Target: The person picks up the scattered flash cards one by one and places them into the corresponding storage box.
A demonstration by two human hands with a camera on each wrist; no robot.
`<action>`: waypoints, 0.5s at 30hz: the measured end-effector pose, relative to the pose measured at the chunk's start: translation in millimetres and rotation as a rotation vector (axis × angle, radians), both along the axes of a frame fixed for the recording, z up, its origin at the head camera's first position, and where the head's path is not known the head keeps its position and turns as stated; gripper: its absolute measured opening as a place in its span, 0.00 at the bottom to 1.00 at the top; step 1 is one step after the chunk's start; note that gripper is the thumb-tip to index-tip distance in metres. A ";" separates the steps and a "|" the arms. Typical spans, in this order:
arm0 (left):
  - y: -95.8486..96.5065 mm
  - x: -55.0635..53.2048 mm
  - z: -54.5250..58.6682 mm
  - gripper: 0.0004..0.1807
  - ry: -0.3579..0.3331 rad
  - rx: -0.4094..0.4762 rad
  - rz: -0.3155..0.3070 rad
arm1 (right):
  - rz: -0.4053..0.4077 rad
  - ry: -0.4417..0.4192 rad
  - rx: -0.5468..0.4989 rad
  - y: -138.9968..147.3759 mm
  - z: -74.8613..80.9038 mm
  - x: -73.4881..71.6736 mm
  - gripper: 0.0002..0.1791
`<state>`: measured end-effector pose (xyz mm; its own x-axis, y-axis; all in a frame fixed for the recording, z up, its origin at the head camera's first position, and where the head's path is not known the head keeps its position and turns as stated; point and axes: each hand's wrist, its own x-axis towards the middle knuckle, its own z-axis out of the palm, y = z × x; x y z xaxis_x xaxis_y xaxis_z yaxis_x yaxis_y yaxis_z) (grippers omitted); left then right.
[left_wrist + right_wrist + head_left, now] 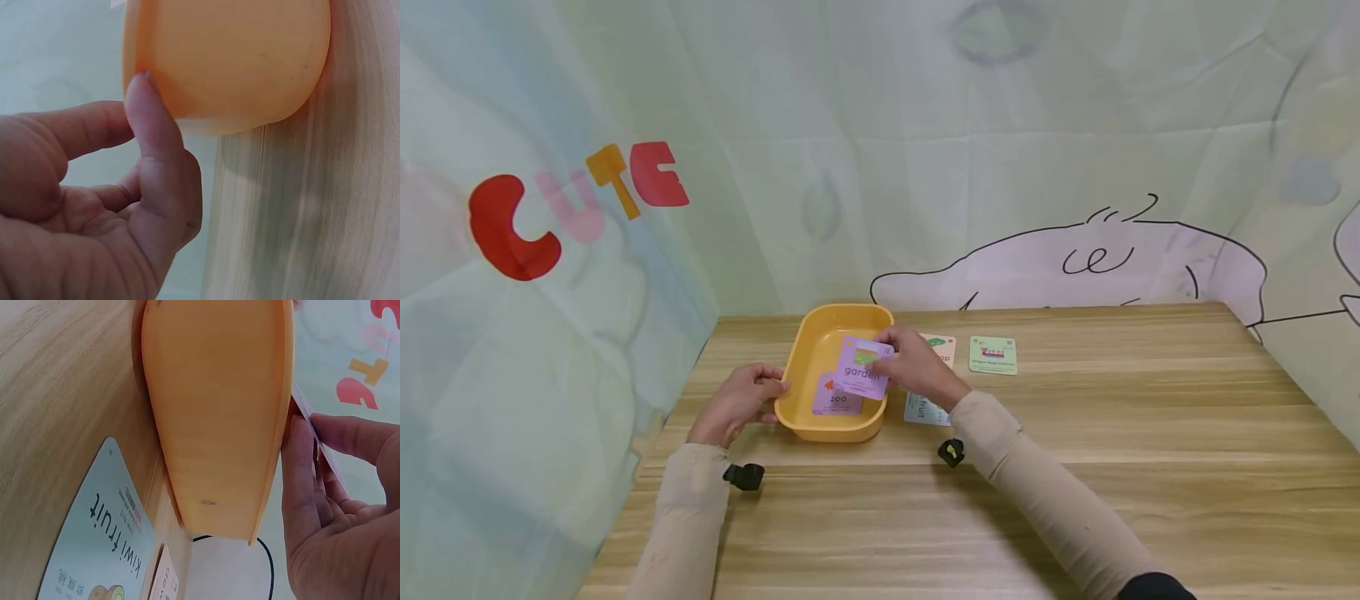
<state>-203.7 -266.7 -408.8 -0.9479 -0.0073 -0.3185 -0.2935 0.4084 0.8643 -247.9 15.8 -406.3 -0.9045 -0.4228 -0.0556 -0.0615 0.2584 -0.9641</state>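
A yellow plastic tray [831, 434] stands near the back left of the table. My left hand [743, 400] grips its left rim, the thumb on the inside and the fingers outside, as the left wrist view shows up close. Between thumb and fingers, my right hand [921, 367] pinches a purple card [859, 379] printed "garden", held tilted over the tray's right rim. Inside the tray lies another purple card, "zoo" [831, 404], partly covered by the garden card. In the right wrist view, the held card [325, 450] is seen nearly edge-on above the rim.
Right of the tray, a pale blue kiwi fruit card [103, 519] and an orange card [943, 343] lie under my right hand, partly hidden. A green card [992, 356] lies farther right. Printed curtains [1000, 167] hang behind and left of the wooden table [1112, 467].
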 end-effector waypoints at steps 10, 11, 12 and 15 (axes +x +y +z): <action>-0.4 0.3 -1.2 0.18 0.003 0.002 0.004 | 0.022 0.023 0.000 -2.6 -1.8 -0.4 0.17; -0.5 0.2 -1.4 0.18 0.003 0.002 0.003 | 0.024 0.025 0.001 -2.7 -1.5 -0.2 0.17; -0.6 0.1 -1.4 0.18 0.003 0.003 0.004 | 0.027 0.027 0.003 -2.6 -1.4 -0.1 0.17; -0.8 0.0 -1.6 0.19 0.003 0.002 0.002 | 0.030 0.028 0.009 -2.9 -1.3 0.2 0.17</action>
<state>-203.8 -267.5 -410.4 -0.9489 -0.0089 -0.3155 -0.2917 0.4064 0.8659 -247.7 12.9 -407.6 -0.8929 -0.4489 -0.0343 -0.0962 0.2649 -0.9595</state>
